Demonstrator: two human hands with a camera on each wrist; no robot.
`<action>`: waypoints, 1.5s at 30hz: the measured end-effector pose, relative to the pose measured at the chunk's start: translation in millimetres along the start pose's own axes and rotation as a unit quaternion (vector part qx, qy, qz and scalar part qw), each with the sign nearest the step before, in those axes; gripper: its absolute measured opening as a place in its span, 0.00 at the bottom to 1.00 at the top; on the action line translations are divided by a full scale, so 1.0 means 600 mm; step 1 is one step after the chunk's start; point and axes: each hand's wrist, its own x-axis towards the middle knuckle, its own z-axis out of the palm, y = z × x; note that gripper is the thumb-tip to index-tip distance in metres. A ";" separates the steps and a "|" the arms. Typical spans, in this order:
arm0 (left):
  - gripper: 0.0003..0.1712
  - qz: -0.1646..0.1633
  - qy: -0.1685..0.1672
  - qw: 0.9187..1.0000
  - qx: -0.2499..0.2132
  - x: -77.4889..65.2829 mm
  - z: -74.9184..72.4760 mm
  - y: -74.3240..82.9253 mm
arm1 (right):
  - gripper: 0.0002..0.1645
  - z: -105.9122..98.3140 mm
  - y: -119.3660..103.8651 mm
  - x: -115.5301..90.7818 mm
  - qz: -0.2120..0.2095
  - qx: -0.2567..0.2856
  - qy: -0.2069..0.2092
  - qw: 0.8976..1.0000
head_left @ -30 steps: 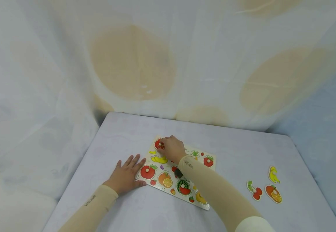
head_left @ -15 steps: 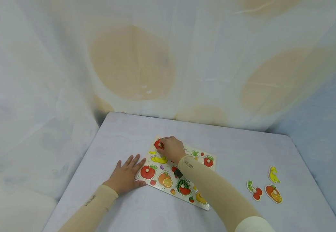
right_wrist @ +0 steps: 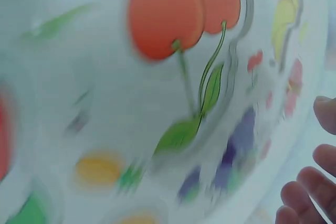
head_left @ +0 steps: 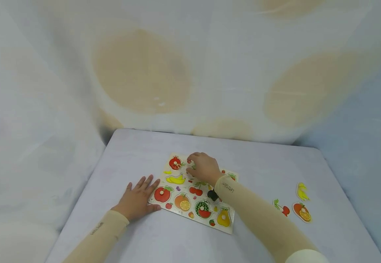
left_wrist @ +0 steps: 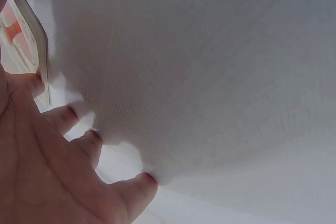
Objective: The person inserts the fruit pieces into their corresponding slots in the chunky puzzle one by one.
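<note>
A fruit puzzle board (head_left: 186, 185) lies on the table, tilted a little in the head view. My left hand (head_left: 137, 195) rests flat beside its left edge, fingers spread on the tabletop; the left wrist view shows the thumb or a fingertip close to the board's rim (left_wrist: 42, 51). Above the upper part of the board hovers my right hand (head_left: 205, 168), fingers loosely bent with nothing between them. Just left of it the pomegranate piece (head_left: 175, 163) sits in its slot. Knobbed apple (head_left: 162, 194), watermelon (head_left: 203, 209) and pear (head_left: 223, 218) pieces sit in the board too.
Three loose pieces lie on the right side of the table: a banana (head_left: 302, 191), cherries (head_left: 281, 208) partly behind the right sleeve, and an orange (head_left: 301, 212). Pale cloth (head_left: 223, 91) hangs behind and beside the table.
My right hand has let go of the pomegranate piece and moved right over the board. My left hand stays beside the board. The whole head view has shifted slightly.
</note>
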 end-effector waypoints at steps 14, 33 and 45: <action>0.57 -0.003 0.006 1.000 -0.003 0.004 0.000 -0.017 | 0.26 -0.106 0.137 -0.134 0.043 0.003 -0.007 0.999; 0.57 -0.010 0.011 1.000 -0.008 -0.007 0.000 -0.026 | 0.35 -0.097 0.288 -0.361 0.103 0.013 -0.046 0.993; 0.57 -0.007 0.017 1.000 -0.009 -0.010 0.002 -0.032 | 0.40 -0.074 0.302 -0.373 0.134 -0.012 -0.096 0.986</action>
